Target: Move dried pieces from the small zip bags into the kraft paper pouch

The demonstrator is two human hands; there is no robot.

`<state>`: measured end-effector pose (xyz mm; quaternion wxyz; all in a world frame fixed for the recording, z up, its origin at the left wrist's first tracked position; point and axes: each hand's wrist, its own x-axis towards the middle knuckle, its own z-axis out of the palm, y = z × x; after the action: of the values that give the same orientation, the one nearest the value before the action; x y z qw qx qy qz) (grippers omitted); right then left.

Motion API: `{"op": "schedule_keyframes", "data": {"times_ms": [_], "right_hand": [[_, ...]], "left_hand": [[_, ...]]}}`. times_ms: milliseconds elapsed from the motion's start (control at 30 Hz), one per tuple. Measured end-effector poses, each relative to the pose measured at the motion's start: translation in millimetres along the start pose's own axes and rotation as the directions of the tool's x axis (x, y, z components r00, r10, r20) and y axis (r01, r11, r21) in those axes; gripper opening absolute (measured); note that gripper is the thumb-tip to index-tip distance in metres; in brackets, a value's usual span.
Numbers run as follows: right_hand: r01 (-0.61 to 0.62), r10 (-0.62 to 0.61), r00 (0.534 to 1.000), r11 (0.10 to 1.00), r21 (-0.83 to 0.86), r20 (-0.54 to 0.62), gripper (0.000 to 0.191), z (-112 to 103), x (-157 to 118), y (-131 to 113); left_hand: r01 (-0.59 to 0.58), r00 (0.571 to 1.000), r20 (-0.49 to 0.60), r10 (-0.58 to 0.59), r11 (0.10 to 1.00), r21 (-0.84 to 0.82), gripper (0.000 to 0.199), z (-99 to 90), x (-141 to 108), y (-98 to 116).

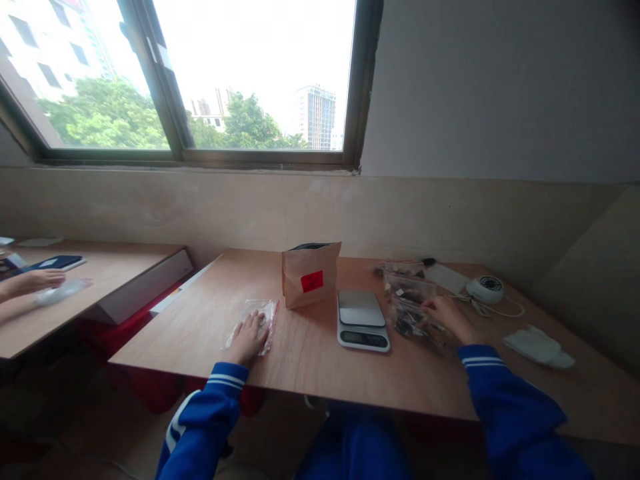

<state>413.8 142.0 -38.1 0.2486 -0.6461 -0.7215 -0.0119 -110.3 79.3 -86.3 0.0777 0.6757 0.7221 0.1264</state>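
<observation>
Apparently unfinished: left of bare digital scale (pixel 363 309), kraft pouch (pixel 314 298) unclosed, left hand (pixel 247 335) flat on zip bag (pixel 257 306); rightward, right hand (pixel 447 316) at filled bag (pixel 409 320), grip unclear.

Paper pouch (pixel 311 277) and digital scale (pixel 363 317) mid-counter (pixel 300 360), bags on both flanks.
Scale sits right of pouch, slightly nearer. Flat zip bags (pixel 270 337) front-left of pouch, left hand (pixel 249 335) on top. Filled zip bags (pixel 413 293) right of scale, in a back-to-front row; right hand (pixel 445 317) at the near end. Dome camera (pixel 485 289) right of that row, toward the back; crumpled sheet (pixel 537 347) front-right of camera. Second counter (pixel 150 257) off left across a gap, with co-worker's hand (pixel 47 279) at a plastic bag (pixel 63 291). Wall (pixel 240 207) behind, window (pixel 260 80) above.
</observation>
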Motion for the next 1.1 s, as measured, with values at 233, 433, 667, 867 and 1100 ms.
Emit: {"op": "schedule_keyframes", "data": {"times_ms": [233,433,667,867,1100], "right_hand": [[-0.048,0.079,0.992,0.954,0.294,-0.094,0.021,-47.1,-16.4,-79.1],[0.003,0.063,0.992,0.849,0.528,-0.108,0.022,-31.7,-37.5,-201.6],[-0.146,0.068,0.989,0.591,0.793,0.131,0.020,15.9,-93.3,-282.8],[-0.216,0.095,0.976,0.491,0.844,0.194,0.034,35.7,-117.0,-279.4],[-0.258,0.086,0.966,0.338,0.905,0.243,0.037,32.0,-119.8,-260.8]], "left_hand": [[-0.183,0.927,-0.366,0.081,0.950,-0.251,0.038,-14.3,-10.2,19.9],[-0.200,0.974,-0.228,-0.002,0.469,-0.860,0.029,-33.2,-56.0,116.8],[-0.107,0.985,-0.129,-0.118,0.176,-0.979,0.038,-14.4,-87.5,163.3],[-0.047,0.990,-0.081,-0.118,0.269,-0.962,0.034,-5.4,-95.5,155.0],[-0.081,0.996,-0.086,-0.004,0.283,-0.956,0.036,-3.2,-100.4,162.9]]}}
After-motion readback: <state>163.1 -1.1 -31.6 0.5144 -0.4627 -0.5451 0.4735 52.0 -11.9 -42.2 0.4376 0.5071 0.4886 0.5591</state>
